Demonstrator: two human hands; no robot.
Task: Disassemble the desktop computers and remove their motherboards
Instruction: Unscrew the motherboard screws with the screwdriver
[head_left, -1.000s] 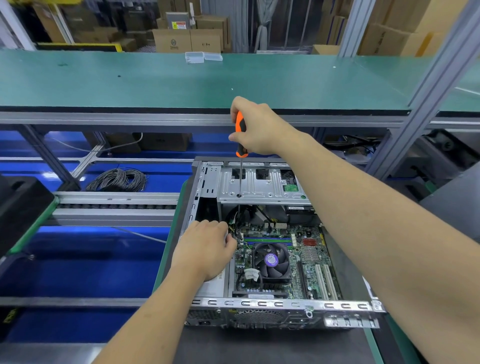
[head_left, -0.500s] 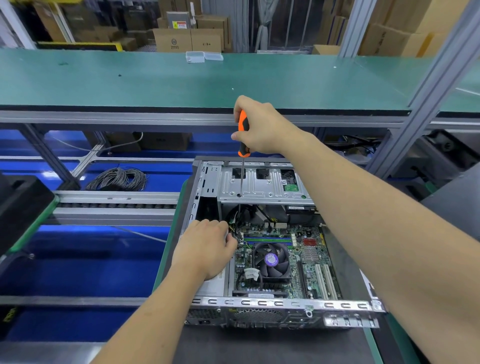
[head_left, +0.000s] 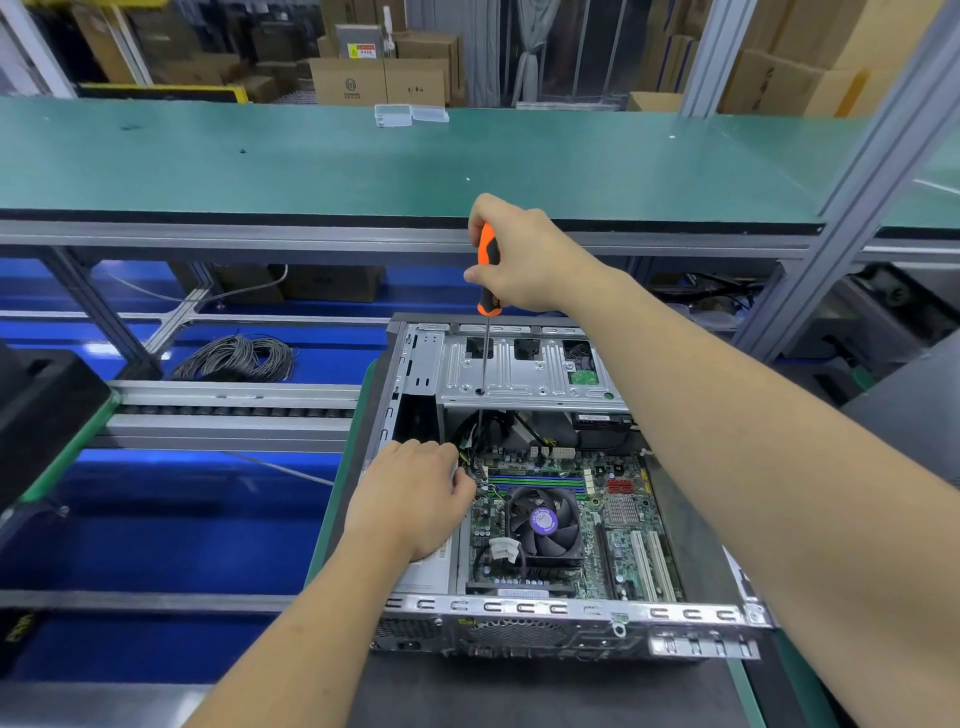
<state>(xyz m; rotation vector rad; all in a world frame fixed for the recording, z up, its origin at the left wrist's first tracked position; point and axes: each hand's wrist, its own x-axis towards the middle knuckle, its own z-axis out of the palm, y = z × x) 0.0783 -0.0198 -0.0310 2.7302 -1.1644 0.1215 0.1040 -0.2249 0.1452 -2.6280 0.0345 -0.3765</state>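
An open desktop case (head_left: 519, 618) lies on its side in front of me, its green motherboard (head_left: 618, 525) and black CPU fan (head_left: 543, 525) exposed. My right hand (head_left: 524, 260) grips an orange-and-black screwdriver (head_left: 488, 265) held upright. Its thin shaft passes down through a hole in the silver drive cage (head_left: 524, 374) toward the board's far left corner. My left hand (head_left: 415, 499) rests inside the case at the board's left edge, fingers curled among the cables (head_left: 475, 441); what they hold is hidden.
A long green bench (head_left: 363, 161) runs across behind the case, with a small clear plastic box (head_left: 410, 114) on it. A coil of grey cable (head_left: 239, 358) lies on the blue floor to the left. A black object (head_left: 41, 415) sits at far left. Cardboard boxes stand in the background.
My right hand and the screwdriver have shifted slightly right and a touch lower. My left hand has stayed in place.
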